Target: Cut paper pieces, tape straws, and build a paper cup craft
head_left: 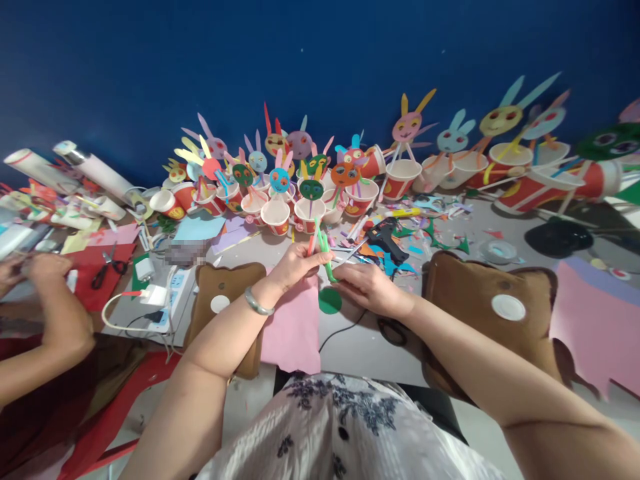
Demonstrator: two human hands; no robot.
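My left hand [300, 263], with a bangle at the wrist, pinches a narrow, bent green strip [325, 253]. A thin red-orange strip [313, 241] stands up beside its fingers. My right hand [367, 283] has its fingers closed at the lower end of the green strip; its fingertips are partly hidden. Whether the strip is paper or plastic I cannot tell. Beneath the hands lie a green paper disc [330, 301] and a pink paper sheet [293, 333].
Paper cups with rabbit-faced figures [313, 190] crowd the back along a blue wall. A glue gun [387, 240] lies among paper scraps. Brown cushions [493, 320] flank my arms. At left are a power strip [175, 300], scissors [107, 268] and another person's arm [60, 320].
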